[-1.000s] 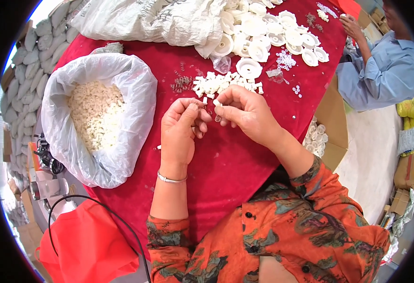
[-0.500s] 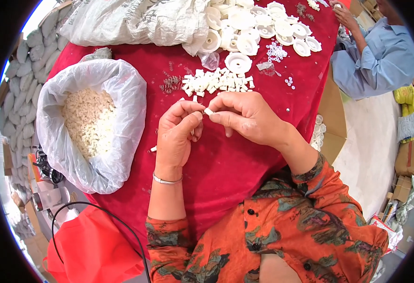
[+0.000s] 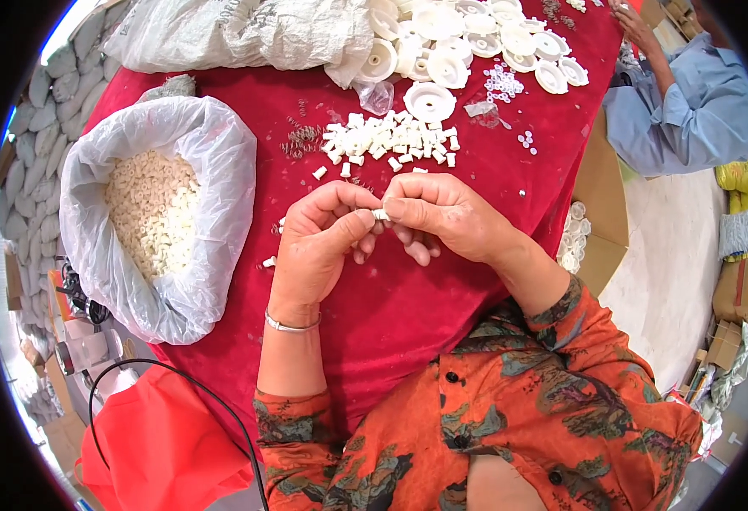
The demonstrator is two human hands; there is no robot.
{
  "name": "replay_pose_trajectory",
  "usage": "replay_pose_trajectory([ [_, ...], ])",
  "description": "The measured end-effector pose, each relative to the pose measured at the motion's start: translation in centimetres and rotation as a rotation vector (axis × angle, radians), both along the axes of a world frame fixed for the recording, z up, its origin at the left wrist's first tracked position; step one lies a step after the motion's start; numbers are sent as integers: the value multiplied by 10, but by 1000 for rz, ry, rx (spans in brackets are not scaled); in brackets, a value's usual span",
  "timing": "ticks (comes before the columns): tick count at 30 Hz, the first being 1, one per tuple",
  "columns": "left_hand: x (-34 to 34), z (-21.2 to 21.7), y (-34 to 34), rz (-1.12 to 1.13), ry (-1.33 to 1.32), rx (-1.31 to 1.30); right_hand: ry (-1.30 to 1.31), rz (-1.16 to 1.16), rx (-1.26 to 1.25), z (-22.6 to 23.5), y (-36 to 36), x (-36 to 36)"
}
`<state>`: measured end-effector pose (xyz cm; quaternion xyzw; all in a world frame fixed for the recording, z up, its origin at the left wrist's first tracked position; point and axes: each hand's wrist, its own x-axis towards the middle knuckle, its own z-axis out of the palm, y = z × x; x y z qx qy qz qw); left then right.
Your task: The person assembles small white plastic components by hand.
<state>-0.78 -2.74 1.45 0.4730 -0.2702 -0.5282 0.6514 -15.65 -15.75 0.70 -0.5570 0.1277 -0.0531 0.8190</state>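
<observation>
Between my fingertips is a small white plastic piece (image 3: pixel 381 215), pinched from both sides. My left hand (image 3: pixel 327 230) grips its left end with thumb and forefinger. On its other end, the thumb and forefinger of my right hand (image 3: pixel 450 213) close in. Just beyond my hands lies a heap of white plastic pieces (image 3: pixel 391 136) of the same sort, some loose at its near edge. Thin metal springs (image 3: pixel 303 140) lie left of the heap. Beside my left wrist rests one more white piece (image 3: pixel 269 262).
A bin lined with a clear bag (image 3: pixel 233 162), full of small cream pieces, stands left. White round plastic housings (image 3: pixel 429 100) and a woven sack (image 3: pixel 246 34) cover the red table's (image 3: pixel 374 307) far side. Small translucent rings (image 3: pixel 503 83) lie near them. Another person (image 3: pixel 680 102) sits far right.
My two hands have come closer together, and my right fingers now press the white piece against the left fingertips, end on. The view has shifted slightly.
</observation>
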Motion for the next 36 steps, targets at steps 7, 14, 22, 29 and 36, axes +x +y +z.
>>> replay_pose_trajectory([
  [7,-13,6,-4,37,-129,13,26,-78,53,-3,5,-1],
  [14,-31,12,19,79,-1157,88,106,-200,-353,1,-7,-12],
  [22,-43,2,68,188,-1577,308,-55,-276,-1215,-14,-10,22],
  [29,-38,22,44,376,-1413,202,112,-240,-1417,-19,-7,36],
  [36,-34,1,9,386,-866,160,-178,-256,-1064,1,-7,14],
])
